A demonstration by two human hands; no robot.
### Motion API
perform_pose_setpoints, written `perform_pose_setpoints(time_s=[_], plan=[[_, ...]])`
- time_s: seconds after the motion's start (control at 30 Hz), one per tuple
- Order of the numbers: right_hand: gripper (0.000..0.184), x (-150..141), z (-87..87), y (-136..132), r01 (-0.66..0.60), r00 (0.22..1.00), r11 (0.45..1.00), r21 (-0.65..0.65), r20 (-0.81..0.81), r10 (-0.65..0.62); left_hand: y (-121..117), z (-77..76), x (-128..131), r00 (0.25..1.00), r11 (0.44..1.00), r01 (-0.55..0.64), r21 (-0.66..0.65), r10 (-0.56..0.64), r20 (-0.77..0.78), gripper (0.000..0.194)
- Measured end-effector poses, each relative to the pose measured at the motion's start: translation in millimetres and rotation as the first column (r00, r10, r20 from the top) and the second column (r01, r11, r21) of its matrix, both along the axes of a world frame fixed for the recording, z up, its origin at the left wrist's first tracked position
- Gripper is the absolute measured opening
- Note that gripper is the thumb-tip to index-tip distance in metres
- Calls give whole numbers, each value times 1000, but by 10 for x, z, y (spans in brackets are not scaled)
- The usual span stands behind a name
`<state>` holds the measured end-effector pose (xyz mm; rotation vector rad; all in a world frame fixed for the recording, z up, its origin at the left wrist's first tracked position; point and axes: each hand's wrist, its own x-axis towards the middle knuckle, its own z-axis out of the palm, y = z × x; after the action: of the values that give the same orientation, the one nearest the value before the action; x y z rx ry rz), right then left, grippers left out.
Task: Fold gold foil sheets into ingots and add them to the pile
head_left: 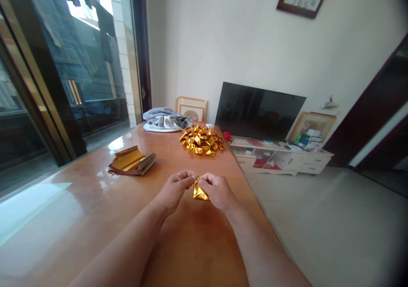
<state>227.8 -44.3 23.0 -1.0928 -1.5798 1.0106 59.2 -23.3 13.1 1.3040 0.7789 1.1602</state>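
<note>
Foil wedge (200, 192), gold and creased, pinched between both hands just above the glossy wooden table (79, 210) — its long axis slanting from a narrow top tip down and rightward to a broader lower corner. Right hand (217, 189) nearer, fingers closed over the upper face of the foil, thumb hidden from view; left hand (174, 191) just beside, fingertips gripping the top tip. Farther along the table, a heap of crumpled gold foil pieces (201, 140) straight ahead, a stack of gold paper sheets (132, 161) off to the left, and a gray cloth (165, 121) near the far end — beyond it, a dark flat-screen television (259, 110) behind a low white cabinet (280, 157).
</note>
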Motion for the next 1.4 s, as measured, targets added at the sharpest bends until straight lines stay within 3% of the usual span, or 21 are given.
perform_pose_setpoints(time_s=[0.17, 0.33, 0.7, 1.4], plan=[[22, -3, -10, 5, 32, 999, 999, 21, -23, -31, -1, -1, -4, 999, 997, 32, -64, -30, 31, 17], [25, -3, -10, 11, 39, 998, 999, -9, -41, -39, -14, 18, -18, 999, 994, -18, -108, 21, 32, 26], [33, -43, -56, 21, 63, 997, 998, 25, 45, -64, -34, 33, 41, 999, 1000, -16, 2, 16, 37, 26], [32, -38, -162, 104, 100, 985, 991, 88, 128, -111, 4, -42, 140, 993, 992, -97, -82, 102, 57, 33]])
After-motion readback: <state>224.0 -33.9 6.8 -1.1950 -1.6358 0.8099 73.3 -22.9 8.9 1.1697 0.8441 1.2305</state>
